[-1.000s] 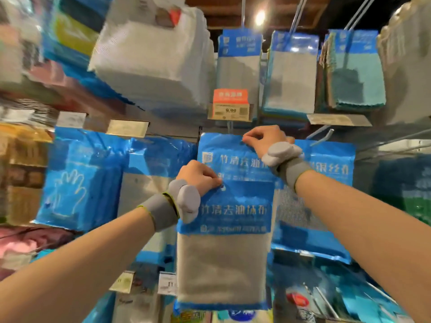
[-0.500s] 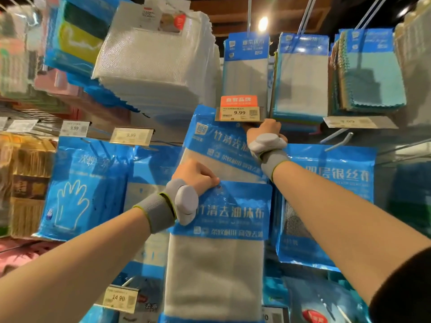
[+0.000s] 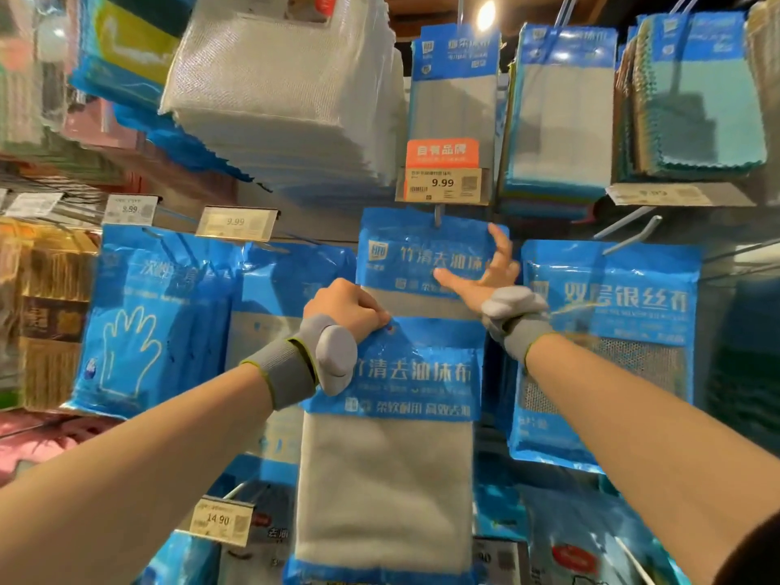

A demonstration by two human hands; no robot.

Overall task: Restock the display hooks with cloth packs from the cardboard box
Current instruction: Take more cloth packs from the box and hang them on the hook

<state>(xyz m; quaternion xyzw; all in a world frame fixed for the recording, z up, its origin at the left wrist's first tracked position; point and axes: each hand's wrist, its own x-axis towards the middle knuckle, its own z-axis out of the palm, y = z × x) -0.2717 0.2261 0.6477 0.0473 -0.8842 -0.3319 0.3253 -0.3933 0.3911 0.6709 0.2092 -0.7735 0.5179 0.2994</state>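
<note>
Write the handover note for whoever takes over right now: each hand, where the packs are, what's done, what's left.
Left hand: grips the top edge of the held cloth pack, below the hook.
Right hand: open, fingers spread at the right edge of the hung cloth pack.
Done: one pack hangs on the hook under the 9.99 price tag.
Left: probably hang the held pack on that hook by its hole. The cardboard box is out of view.
</note>
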